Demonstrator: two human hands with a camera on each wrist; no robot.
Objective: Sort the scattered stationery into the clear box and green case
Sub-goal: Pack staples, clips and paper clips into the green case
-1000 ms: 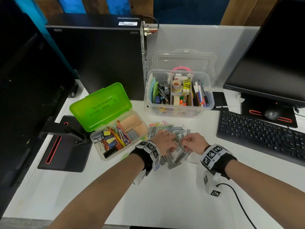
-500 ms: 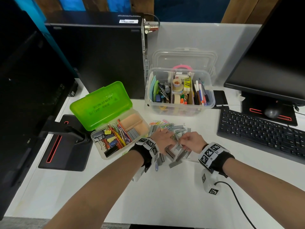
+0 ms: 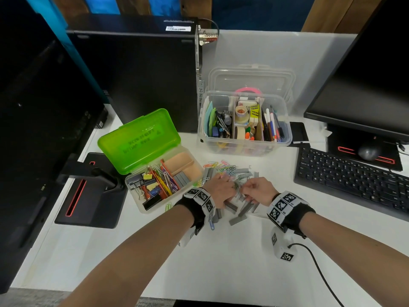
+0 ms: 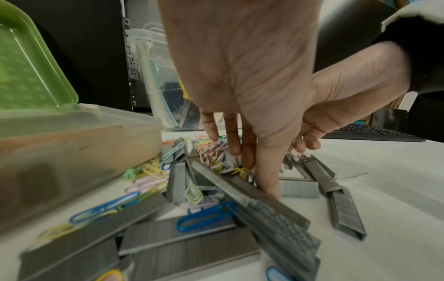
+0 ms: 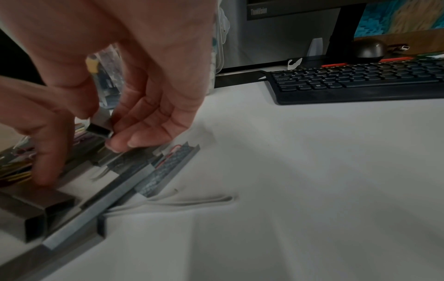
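Grey metal staple strips lie mixed with coloured paperclips on the white worktop beside the open green case. Right hand fingers pinch one strip; left hand fingers splay straight, pinning the pile (judgement: lift strips singly, shaking off clips).

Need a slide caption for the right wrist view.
Right hand pinches a staple strip above scattered strips on the white desk, keyboard behind.

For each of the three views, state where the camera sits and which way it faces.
Head: above, facing down at the staple strips; both forearms show.
Left wrist: low, facing along the left hand into the paper clips.
Right wrist: facing along the right hand, which pinches a strip; keyboard beyond.
All share the strips.
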